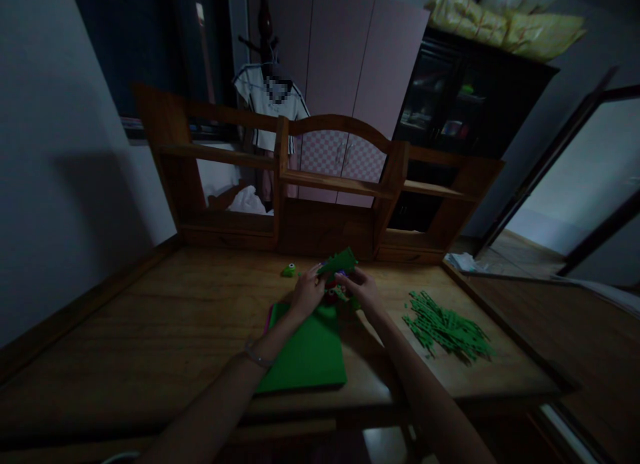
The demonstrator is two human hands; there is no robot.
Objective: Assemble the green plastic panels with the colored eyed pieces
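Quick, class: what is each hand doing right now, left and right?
Left hand: closed on the green toy piece.
Right hand: also gripping the green toy piece, from the other side.

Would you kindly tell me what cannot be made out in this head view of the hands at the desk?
- Green toothed piece: dim and small; shape unclear, partly covered by the left hand and right hand.
- Small parts under the hands: hidden by fingers.
- Green pile: single pieces too small.
- Small green object: too small to identify.
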